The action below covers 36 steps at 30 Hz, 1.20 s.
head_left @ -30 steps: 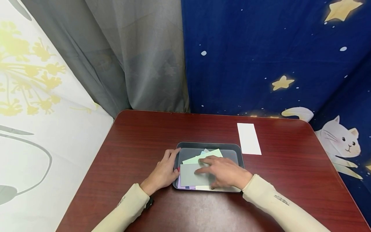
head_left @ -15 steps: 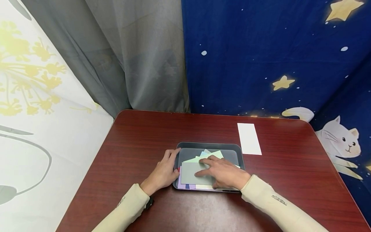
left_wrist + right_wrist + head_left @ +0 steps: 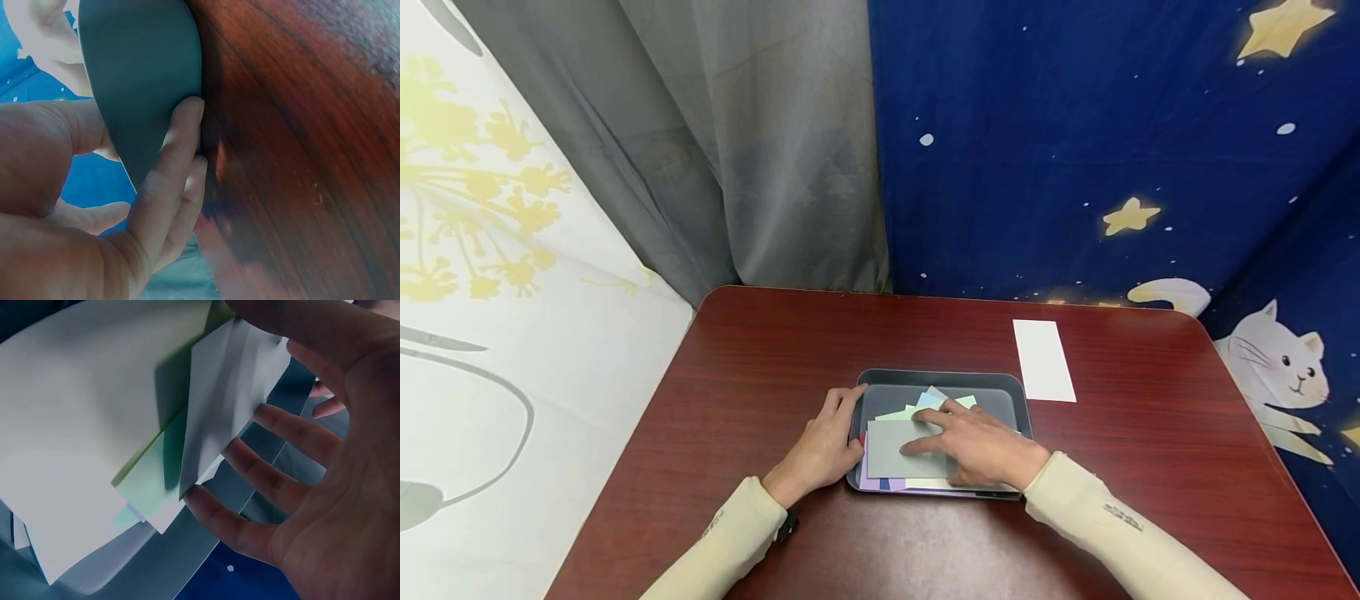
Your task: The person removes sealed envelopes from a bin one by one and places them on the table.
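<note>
A dark grey tray (image 3: 1017,400) holds several loose paper cards. My left hand (image 3: 820,450) grips its left edge; in the left wrist view the fingers (image 3: 164,169) lie along the outer wall with the thumb at the rim. Inside the tray, my right hand (image 3: 985,446) holds a grey card (image 3: 887,450) by its edges, between thumb and spread fingertips. In the right wrist view this card (image 3: 225,394) is tilted over the others and shades them. Below it show light green (image 3: 891,415), pale blue (image 3: 928,401), lilac (image 3: 871,483) and cream cards (image 3: 928,483), partly hidden.
The tray stands on a reddish-brown table (image 3: 775,358). A white paper card (image 3: 1045,361) lies just beyond the tray's right corner. Grey (image 3: 805,167) and star-patterned blue curtains (image 3: 1000,208) hang behind the table's far edge.
The grey card has shifted slightly toward the tray's far side with my right hand. A light green card beneath has slid nearer, baring more of the pale blue one. My left hand stays put.
</note>
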{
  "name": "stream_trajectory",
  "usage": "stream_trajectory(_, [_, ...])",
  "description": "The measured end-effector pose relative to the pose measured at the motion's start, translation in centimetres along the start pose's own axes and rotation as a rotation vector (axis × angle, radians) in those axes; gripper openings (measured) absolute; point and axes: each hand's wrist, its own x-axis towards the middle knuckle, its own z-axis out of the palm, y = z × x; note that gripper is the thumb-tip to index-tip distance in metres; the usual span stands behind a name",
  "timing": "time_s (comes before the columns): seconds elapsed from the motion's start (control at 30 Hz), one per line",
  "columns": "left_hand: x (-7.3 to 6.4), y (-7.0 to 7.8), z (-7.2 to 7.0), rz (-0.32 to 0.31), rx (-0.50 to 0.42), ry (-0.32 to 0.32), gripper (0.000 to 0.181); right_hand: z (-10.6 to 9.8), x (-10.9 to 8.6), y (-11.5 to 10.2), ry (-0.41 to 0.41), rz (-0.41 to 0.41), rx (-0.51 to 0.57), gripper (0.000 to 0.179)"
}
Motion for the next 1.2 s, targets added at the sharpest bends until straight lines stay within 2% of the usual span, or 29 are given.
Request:
stream_trajectory(0.33, [0.0, 0.0, 0.0, -0.004, -0.002, 0.002, 0.081, -0.2, -0.3, 0.5, 0.047, -0.013, 0.000, 0.073])
stream_trajectory(0.73, [-0.2, 0.1, 0.0, 0.011, 0.001, 0.010, 0.083, -0.8, -0.7, 1.4, 0.060, -0.018, 0.009, 0.072])
stream_trajectory(1.2, [0.0, 0.0, 0.0, 0.008, -0.001, 0.013, 0.082, -1.3, -1.3, 2.5, 0.089, 0.031, 0.038, 0.068])
